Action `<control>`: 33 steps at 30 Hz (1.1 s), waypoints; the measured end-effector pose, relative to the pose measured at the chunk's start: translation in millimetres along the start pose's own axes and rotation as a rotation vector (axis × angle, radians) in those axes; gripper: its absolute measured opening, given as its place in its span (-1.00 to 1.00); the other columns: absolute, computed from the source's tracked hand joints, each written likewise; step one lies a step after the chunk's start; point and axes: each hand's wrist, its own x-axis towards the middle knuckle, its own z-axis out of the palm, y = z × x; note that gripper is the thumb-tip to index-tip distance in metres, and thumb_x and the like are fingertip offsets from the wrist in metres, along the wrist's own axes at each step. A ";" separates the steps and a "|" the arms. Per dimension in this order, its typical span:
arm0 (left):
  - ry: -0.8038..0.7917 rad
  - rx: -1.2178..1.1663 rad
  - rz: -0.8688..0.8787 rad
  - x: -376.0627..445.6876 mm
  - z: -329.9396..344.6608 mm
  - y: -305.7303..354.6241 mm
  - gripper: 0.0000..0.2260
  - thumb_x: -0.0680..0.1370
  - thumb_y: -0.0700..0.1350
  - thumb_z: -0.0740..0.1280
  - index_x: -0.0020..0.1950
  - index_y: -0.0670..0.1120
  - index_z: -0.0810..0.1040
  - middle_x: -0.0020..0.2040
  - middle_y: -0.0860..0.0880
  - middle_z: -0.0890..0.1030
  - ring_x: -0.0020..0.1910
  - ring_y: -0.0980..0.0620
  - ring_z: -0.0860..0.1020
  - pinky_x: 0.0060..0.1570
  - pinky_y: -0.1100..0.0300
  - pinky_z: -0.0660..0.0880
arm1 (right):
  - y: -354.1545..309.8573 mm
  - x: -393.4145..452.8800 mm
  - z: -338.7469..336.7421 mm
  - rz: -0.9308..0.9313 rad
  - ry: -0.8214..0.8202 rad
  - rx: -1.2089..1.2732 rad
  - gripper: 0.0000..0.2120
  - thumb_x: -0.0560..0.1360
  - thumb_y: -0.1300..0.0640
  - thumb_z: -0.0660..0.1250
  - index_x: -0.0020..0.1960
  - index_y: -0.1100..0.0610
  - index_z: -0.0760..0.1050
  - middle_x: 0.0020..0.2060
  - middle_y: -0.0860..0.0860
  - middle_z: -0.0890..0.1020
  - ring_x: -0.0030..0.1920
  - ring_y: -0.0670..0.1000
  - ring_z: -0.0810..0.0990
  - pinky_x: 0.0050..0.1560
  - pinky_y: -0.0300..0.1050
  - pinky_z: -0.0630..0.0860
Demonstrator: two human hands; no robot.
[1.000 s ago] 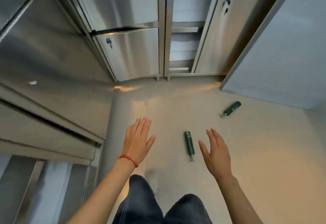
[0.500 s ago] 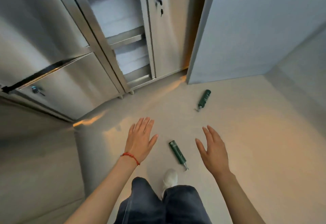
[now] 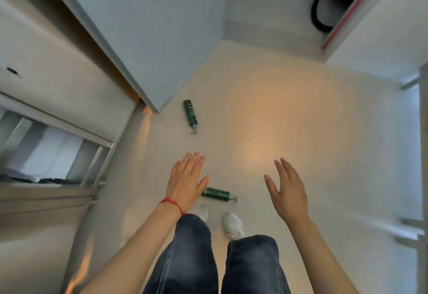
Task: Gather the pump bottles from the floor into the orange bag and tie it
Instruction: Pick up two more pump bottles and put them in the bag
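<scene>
Two dark green pump bottles lie on the pale floor. One pump bottle lies sideways just in front of my feet, its left end hidden behind my left hand. The other pump bottle lies farther off, near the corner of a grey panel. My left hand, with a red string on the wrist, is held flat with fingers apart and holds nothing. My right hand is also spread and empty, to the right of the near bottle. No orange bag is in view.
Steel cabinets and an open shelf unit line the left. A grey panel stands ahead. At the right stand a white wall and a metal rack edge. A black hose coils at top right. My white shoes are below.
My view has swung to the right: the cabinets slid left and the bottles shifted left and nearer. Both hands stay spread and empty in front of me.
</scene>
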 end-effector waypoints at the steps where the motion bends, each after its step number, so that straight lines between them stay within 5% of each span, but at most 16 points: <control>1: -0.028 0.020 0.060 9.9 1.1 -0.7 -0.51 0.58 0.04 0.10 0.45 -0.10 0.11 0.50 -0.10 0.16 0.48 -0.07 0.08 0.42 -0.02 0.07 | 3.8 -6.0 4.0 0.064 0.022 0.008 -0.53 0.54 -0.02 0.19 0.38 0.18 0.29 0.40 0.15 0.35 0.40 0.14 0.30 0.35 0.07 0.26; 10: -0.258 0.172 0.390 73.8 66.8 -5.5 -0.51 0.58 0.05 0.10 0.45 -0.10 0.12 0.49 -0.10 0.16 0.47 -0.06 0.09 0.42 -0.01 0.05 | 45.9 -46.8 75.1 0.472 0.136 0.162 -0.51 0.54 -0.06 0.13 0.40 0.14 0.26 0.42 0.11 0.31 0.41 0.10 0.26 0.36 0.06 0.23; 21: -0.567 0.407 0.657 162.0 304.7 -40.0 -0.50 0.58 0.07 0.09 0.46 -0.10 0.09 0.50 -0.10 0.15 0.47 -0.05 0.08 0.40 0.04 0.04 | 154.6 -47.0 265.4 0.674 0.086 0.274 -0.50 0.53 -0.07 0.12 0.40 0.13 0.26 0.42 0.09 0.31 0.42 0.07 0.25 0.36 -0.01 0.21; 28: -0.630 0.385 0.606 204.1 452.6 -90.1 -0.52 0.57 0.03 0.14 0.42 -0.15 0.17 0.45 -0.15 0.26 0.42 -0.08 0.20 0.34 0.02 0.19 | 221.9 -31.9 401.9 0.680 0.017 0.261 -0.52 0.54 -0.02 0.17 0.40 0.15 0.26 0.42 0.11 0.32 0.42 0.10 0.26 0.37 0.01 0.21; 33: -0.680 0.250 0.388 217.5 547.1 -121.3 -0.51 0.54 0.06 0.20 0.40 -0.12 0.22 0.42 -0.14 0.31 0.37 -0.11 0.26 0.29 0.01 0.25 | 260.8 -23.4 478.0 0.673 0.017 0.269 -0.52 0.54 -0.03 0.15 0.40 0.14 0.26 0.42 0.09 0.32 0.42 0.08 0.26 0.37 0.01 0.21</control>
